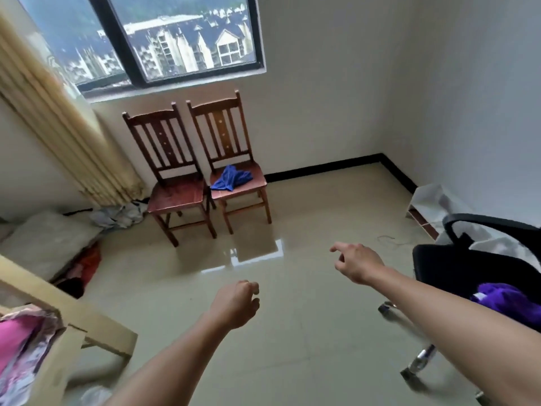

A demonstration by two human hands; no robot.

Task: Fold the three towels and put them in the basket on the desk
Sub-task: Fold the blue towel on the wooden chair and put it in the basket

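Beige tile floor [292, 332] — blue towel [231, 177] on wooden chair [258, 177]; left hand [235, 303] curled, empty — right hand [358, 263] loose.

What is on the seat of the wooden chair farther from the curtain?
A crumpled, unfolded blue towel lies on the seat of that wooden chair. The rest of the seat shows bare wood. The patch beneath the towel is covered, so anything under it cannot be seen.
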